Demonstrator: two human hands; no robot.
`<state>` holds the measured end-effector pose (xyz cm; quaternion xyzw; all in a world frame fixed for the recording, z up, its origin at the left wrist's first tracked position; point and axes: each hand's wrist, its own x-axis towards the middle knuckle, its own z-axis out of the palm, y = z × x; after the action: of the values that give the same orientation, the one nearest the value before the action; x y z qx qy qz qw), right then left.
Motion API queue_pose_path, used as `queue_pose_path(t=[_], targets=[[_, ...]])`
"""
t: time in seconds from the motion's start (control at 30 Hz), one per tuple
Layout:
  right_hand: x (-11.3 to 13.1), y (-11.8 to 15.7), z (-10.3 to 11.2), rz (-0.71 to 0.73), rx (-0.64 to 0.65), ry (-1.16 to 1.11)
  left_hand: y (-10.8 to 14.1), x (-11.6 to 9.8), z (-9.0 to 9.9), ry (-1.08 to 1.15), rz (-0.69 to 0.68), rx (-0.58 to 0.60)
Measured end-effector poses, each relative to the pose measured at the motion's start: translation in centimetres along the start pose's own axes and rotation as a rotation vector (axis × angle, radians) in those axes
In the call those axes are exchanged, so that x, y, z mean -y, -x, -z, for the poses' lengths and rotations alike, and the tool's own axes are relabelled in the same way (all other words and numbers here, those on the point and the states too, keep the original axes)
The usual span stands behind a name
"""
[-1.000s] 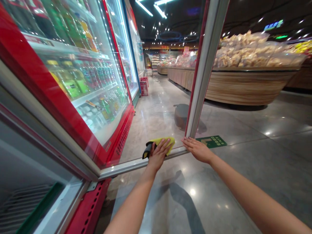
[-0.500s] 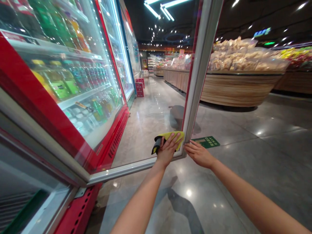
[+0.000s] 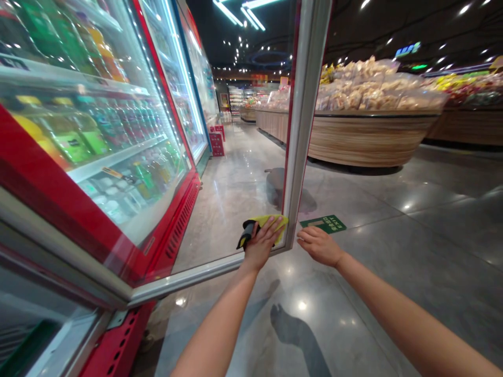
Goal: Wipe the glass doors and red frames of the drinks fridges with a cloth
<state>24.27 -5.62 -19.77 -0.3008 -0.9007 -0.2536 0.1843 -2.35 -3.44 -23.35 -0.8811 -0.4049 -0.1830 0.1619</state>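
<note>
My left hand (image 3: 260, 243) presses a yellow cloth (image 3: 280, 224) with a dark, grey-edged fold against the glass near the lower outer corner of an open cooler door. Its fingers lie over the cloth, while the thumb sits by the folded part. The door's pale metal frame (image 3: 297, 131) runs up just right of the cloth. Beyond that frame, my right hand (image 3: 320, 245) hovers a small gap away from the corner, its fingers loosely bent and no object seen in it.
Left of the door stands a red-framed drinks cooler (image 3: 157, 256) with shelves of bottles. A wood-sided display (image 3: 365, 137) heaped with bagged goods is at the right. A green exit sign (image 3: 328, 224) lies on the shiny floor. Red boxes (image 3: 216, 143) stand farther down the aisle.
My right hand has come off the door frame and its fingers have curled. The left hand keeps the cloth on the glass near the corner. The whole view has shifted slightly.
</note>
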Motion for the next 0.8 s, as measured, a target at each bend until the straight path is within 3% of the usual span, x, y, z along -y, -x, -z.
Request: queue_pose_path(t=[0.2,0.3,0.47,0.67,0.8], targets=[[0.6,-0.4,-0.2,0.011,0.046,-0.038,2.6,-0.4,-3.5,-0.023,-0.103,-0.02],[1.0,-1.4,-0.6,0.024,0.017,-0.053,3.9,0.7,-3.7,-0.047,-0.111,-0.018],[2.3,-4.1,-1.7,0.06,-0.107,-0.053,7.5,5.3,-0.1,-0.115,-0.11,-0.018],[5.6,-8.1,-3.0,0.05,-0.076,-0.112,14.1,10.4,4.4,-0.221,-0.055,-0.007],[8.0,-10.5,-3.7,0.072,-0.076,-0.134,19.1,13.0,6.5,-0.309,0.084,-0.006]])
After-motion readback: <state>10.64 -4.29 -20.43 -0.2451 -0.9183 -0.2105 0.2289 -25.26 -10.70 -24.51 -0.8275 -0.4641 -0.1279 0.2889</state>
